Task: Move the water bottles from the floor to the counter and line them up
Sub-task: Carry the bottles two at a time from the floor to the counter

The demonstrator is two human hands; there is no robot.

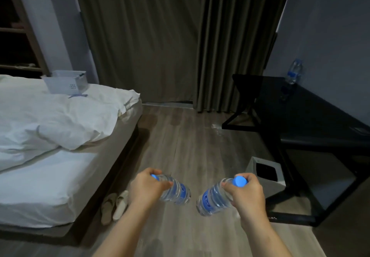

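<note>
My left hand [147,186] grips a clear water bottle [177,191] with a blue cap and blue label near its neck, held tilted above the wooden floor. My right hand [246,193] grips a second, similar bottle [213,197] just below its blue cap, its base pointing down and to the left. A third bottle [294,72] stands upright at the far end of the black counter [312,116], close to the wall on the right.
A bed with white bedding [50,132] fills the left side, with slippers [115,206] on the floor beside it. A grey bin [264,171] sits under the counter's near end. Dark curtains [160,40] hang ahead. Wooden floor runs between bed and counter.
</note>
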